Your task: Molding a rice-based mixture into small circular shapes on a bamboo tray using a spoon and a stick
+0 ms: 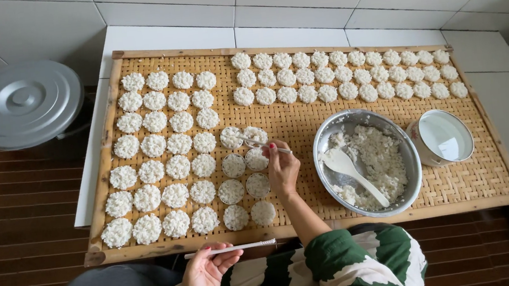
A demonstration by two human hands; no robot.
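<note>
- On the woven bamboo tray [303,125], the right hand [281,170] pinches a thin white spoon-like tool [259,143], its tip resting in a small round ring mould filled with white rice [255,136].
- Near the tray's front edge, the left hand [204,275] lies palm up, fingers loosely curled under a long thin white stick [231,248] (whether it truly grips it, I cannot tell).
- Rows of round white puffed-rice cakes [162,165] cover the tray's left side and far right.
- Just right of the working hand sits a round metal bowl of cooked white rice [367,162] with a white plastic paddle [352,173] in it.
- Beside the bowl stands a white enamel pot [443,137]; a grey metal lid [23,103] lies well left of the tray.
</note>
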